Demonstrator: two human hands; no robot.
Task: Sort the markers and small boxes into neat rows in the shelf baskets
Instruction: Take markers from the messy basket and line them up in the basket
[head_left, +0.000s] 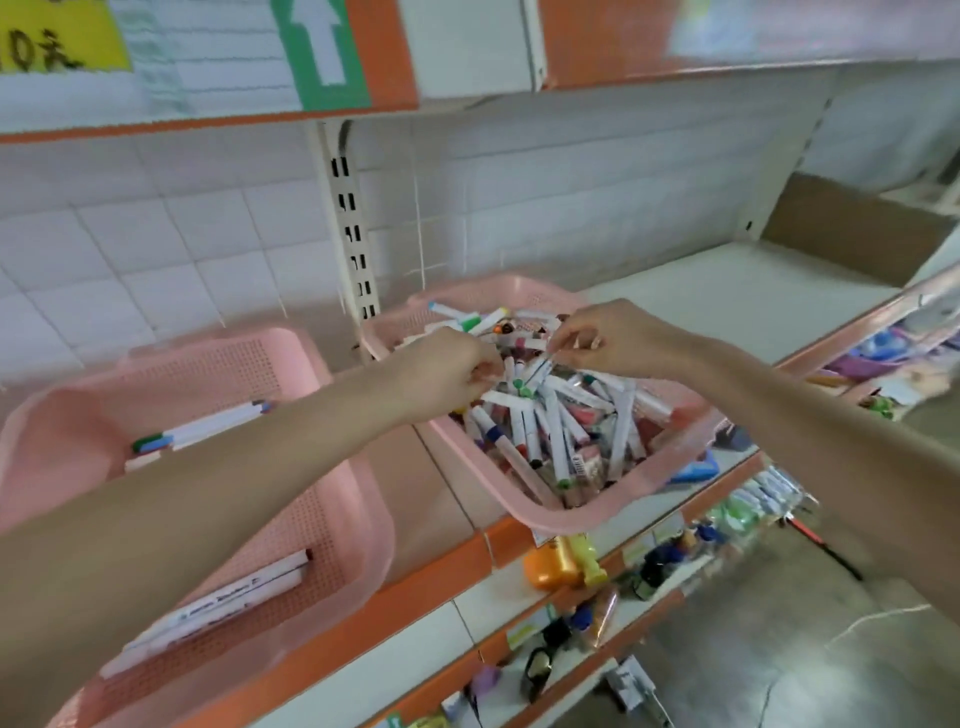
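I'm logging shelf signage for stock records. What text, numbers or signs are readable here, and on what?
"0" plus one handwritten character, cut off at the edge: yellow sign, top left.
White up arrow, no words: green sign.
Print on markers in the left basket: too blurred to read.
Barcode label on a marker in the right basket: too small.
Shelf-edge price tags: blurred.

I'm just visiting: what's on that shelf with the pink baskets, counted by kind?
Pink baskets: 2 (left basket, right basket)
Cardboard box: 1
Markers: a jumbled heap in the right basket and a few in the left, too many to count
Total counted: 3, plus the markers
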